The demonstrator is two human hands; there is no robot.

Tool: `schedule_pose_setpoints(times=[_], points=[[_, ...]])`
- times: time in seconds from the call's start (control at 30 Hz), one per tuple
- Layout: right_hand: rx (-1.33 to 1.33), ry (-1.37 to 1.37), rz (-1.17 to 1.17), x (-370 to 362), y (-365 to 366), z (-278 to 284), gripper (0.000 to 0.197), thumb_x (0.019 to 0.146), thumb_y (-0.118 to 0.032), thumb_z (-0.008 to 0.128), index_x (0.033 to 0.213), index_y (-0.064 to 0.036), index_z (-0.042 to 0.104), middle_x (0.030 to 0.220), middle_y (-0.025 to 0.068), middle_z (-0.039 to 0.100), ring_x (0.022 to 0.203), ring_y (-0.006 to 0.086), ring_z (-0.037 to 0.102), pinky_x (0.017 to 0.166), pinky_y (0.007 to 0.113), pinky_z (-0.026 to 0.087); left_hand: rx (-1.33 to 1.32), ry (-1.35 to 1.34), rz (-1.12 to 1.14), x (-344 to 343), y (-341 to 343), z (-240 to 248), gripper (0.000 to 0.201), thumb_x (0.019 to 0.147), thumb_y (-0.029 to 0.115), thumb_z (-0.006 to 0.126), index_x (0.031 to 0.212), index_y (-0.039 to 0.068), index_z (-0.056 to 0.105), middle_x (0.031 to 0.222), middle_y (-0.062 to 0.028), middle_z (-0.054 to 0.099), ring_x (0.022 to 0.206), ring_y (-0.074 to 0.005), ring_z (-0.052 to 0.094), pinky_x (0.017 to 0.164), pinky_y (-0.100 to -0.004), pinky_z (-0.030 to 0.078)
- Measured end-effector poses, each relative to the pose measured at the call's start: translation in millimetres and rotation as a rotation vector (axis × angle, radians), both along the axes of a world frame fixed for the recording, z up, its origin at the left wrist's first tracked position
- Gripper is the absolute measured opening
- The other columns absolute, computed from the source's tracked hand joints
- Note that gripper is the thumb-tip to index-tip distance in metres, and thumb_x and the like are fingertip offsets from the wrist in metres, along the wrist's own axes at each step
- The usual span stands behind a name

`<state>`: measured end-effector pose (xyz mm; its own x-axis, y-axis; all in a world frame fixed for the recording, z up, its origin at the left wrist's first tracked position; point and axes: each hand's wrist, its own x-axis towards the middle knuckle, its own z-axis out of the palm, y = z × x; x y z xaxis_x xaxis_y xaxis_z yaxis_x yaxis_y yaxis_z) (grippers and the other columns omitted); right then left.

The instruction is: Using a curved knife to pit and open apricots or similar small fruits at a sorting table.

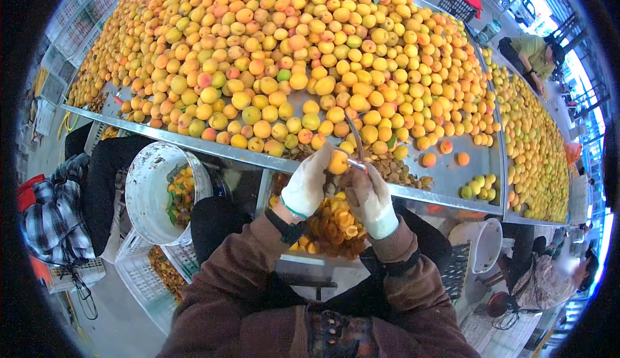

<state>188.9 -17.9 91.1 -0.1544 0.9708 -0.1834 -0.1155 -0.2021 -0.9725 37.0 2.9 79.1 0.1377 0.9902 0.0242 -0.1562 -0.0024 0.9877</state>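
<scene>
Both my hands wear whitish gloves and meet over the near edge of a metal table. My left hand (307, 182) is closed round an orange-yellow apricot (338, 162). In my right hand (373, 200) is a knife (354, 134) with a slim, curved blade pointing up and away; its handle is mostly hidden by the fingers. Metal near the right fingertips touches or nearly touches the fruit; which of the two cannot be made out. Below my hands, cut apricot pieces (337, 225) fill a container between my knees. Brown apricot stones (395, 172) lie along the table edge.
Whole apricots (271, 41) are heaped across the metal table (223, 153). A white bucket (145, 193) with fruit scraps and leaves stands left, above a white crate (139, 264). Another white bucket (487, 245) stands right. People sit at left and right; one person (536, 58) bends at far right.
</scene>
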Motion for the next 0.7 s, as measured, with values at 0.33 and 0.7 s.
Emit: schedule_pose_setpoints(times=[0.33,0.7], points=[[-0.002,-0.086,-0.04,-1.2,-6.3,-7.8,0.027,0.099,-0.017,0.052,0.115,0.0044,0.054,0.085,0.0055,0.059,0.078,0.0107,0.053,0.068,0.025,0.045,0.317,0.341,0.029,-5.4,-0.2,-9.8,0.029,0.086,0.003,0.055,0.115,0.003,0.055,0.101,-0.0137,0.064,0.093,-0.0295,0.063,0.079,-0.0339,0.05],[0.059,-0.092,-0.05,-13.6,-8.0,-29.2,0.034,0.1,-0.015,0.05,0.124,0.0078,0.05,0.095,0.0092,0.061,0.086,0.0129,0.055,0.077,0.025,0.046,0.369,0.466,0.074,-13.0,-6.2,-2.2,0.036,0.088,0.003,0.048,0.123,-0.004,0.051,0.117,-0.0196,0.058,0.105,-0.0364,0.058,0.089,-0.0416,0.047]])
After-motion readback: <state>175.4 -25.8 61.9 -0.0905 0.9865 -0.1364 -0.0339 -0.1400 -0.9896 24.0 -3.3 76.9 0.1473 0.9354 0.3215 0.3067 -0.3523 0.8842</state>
